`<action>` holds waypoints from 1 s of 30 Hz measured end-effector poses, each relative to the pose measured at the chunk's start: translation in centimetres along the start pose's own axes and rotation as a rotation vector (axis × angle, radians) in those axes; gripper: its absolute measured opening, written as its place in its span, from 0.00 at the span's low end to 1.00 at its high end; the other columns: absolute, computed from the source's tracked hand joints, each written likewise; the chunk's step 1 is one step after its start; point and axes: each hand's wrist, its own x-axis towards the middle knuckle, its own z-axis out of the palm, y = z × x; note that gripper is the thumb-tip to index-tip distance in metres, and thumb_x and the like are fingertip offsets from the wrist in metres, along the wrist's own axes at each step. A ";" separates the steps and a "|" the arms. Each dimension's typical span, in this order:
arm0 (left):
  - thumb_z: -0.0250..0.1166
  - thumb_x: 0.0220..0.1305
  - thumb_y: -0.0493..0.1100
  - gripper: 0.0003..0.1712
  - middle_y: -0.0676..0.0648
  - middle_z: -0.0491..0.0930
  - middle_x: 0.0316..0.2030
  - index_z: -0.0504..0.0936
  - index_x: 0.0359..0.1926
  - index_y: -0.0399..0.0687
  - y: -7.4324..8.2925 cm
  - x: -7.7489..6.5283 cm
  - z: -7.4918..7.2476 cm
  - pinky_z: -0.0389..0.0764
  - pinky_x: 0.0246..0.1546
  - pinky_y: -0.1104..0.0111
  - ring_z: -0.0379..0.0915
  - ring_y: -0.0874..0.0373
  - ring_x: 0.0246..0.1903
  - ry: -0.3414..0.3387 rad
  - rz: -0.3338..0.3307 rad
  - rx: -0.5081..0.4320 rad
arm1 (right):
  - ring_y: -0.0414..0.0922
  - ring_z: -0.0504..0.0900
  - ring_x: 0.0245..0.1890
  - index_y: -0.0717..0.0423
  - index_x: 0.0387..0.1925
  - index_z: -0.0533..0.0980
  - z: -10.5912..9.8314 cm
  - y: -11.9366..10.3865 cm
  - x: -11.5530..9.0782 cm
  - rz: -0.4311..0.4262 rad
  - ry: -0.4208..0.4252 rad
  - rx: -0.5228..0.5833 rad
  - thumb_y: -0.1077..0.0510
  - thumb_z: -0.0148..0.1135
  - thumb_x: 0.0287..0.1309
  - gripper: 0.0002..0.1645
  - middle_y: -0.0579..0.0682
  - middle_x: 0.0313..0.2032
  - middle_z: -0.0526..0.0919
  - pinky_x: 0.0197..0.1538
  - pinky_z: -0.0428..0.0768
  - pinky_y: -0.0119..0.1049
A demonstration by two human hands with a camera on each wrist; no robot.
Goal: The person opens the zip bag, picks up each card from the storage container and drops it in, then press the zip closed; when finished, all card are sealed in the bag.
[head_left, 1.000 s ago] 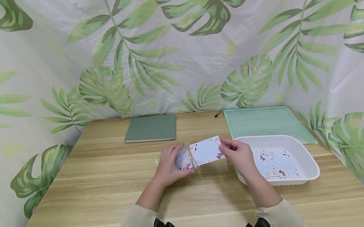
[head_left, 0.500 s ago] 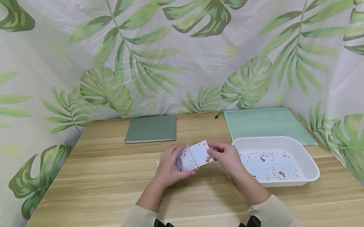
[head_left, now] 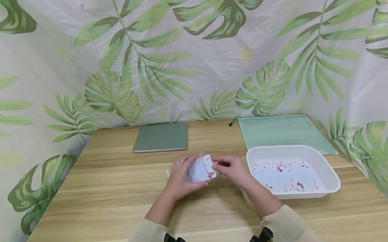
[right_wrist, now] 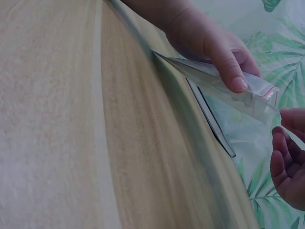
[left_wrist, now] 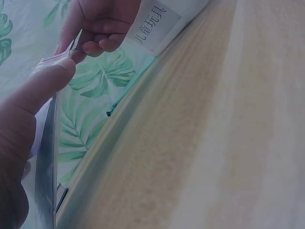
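Note:
My left hand grips a small clear zip bag with a red line near its mouth, thumb on one face and fingers on the other. A white card with pink-red floral print lies mostly inside the bag, its right end sticking out of the mouth. At that end my right hand pinches the card between thumb and forefinger, the other fingers curled. Right of it stands a white plastic tray with similar printed cards lying flat in it. The left hand hides the bag's far end.
Toward the back left of the wooden table lies a grey-green notebook. A pale green mesh pouch lies behind the tray, with a dark-tipped zipper pull at its corner. A leaf-print curtain hangs behind the table.
My right hand has moved left, sliding the card deeper into the bag, so only a short end shows. The left hand and bag stay in nearly the same place.

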 end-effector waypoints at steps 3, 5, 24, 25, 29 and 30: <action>0.79 0.36 0.58 0.54 0.43 0.75 0.58 0.70 0.67 0.48 0.1 0.0 0.0 0.64 0.61 0.50 0.68 0.46 0.60 -0.001 0.005 0.000 | 0.37 0.76 0.33 0.59 0.48 0.83 0.5 0.1 0.3 -0.011 -0.014 -0.043 0.58 0.67 0.57 0.17 0.52 0.35 0.86 0.36 0.75 0.28; 0.79 0.36 0.58 0.54 0.43 0.75 0.58 0.70 0.67 0.48 0.2 0.0 0.0 0.64 0.61 0.50 0.68 0.46 0.60 -0.002 0.006 0.002 | 0.37 0.76 0.34 0.58 0.48 0.84 0.8 0.2 0.5 -0.020 -0.030 -0.058 0.58 0.67 0.57 0.16 0.52 0.37 0.87 0.36 0.75 0.28; 0.79 0.35 0.57 0.55 0.42 0.74 0.58 0.70 0.67 0.48 0.4 0.0 0.1 0.65 0.61 0.49 0.67 0.44 0.59 0.000 -0.015 -0.020 | 0.40 0.78 0.37 0.58 0.51 0.82 -4.2 -0.7 -0.6 -0.033 0.023 -0.138 0.55 0.65 0.61 0.18 0.53 0.39 0.86 0.40 0.78 0.32; 0.79 0.35 0.57 0.55 0.42 0.74 0.58 0.70 0.67 0.47 0.4 0.0 0.1 0.65 0.60 0.50 0.67 0.44 0.59 0.002 -0.015 -0.020 | 0.40 0.78 0.37 0.58 0.50 0.82 -5.0 -0.7 -0.7 -0.039 0.028 -0.154 0.55 0.64 0.61 0.18 0.54 0.40 0.86 0.40 0.78 0.31; 0.80 0.34 0.57 0.55 0.42 0.75 0.57 0.70 0.67 0.47 0.3 0.0 0.2 0.65 0.60 0.50 0.67 0.44 0.58 0.010 -0.010 -0.018 | 0.38 0.77 0.38 0.59 0.52 0.81 -8.3 -0.3 -1.0 -0.024 0.041 -0.227 0.53 0.63 0.63 0.20 0.55 0.43 0.85 0.40 0.77 0.32; 0.80 0.34 0.57 0.55 0.42 0.74 0.57 0.70 0.67 0.47 0.2 0.0 0.2 0.65 0.61 0.50 0.67 0.44 0.58 0.009 -0.011 -0.017 | 0.39 0.77 0.38 0.59 0.53 0.80 -9.0 -0.2 -1.0 -0.014 0.047 -0.249 0.52 0.63 0.63 0.20 0.55 0.44 0.85 0.40 0.77 0.32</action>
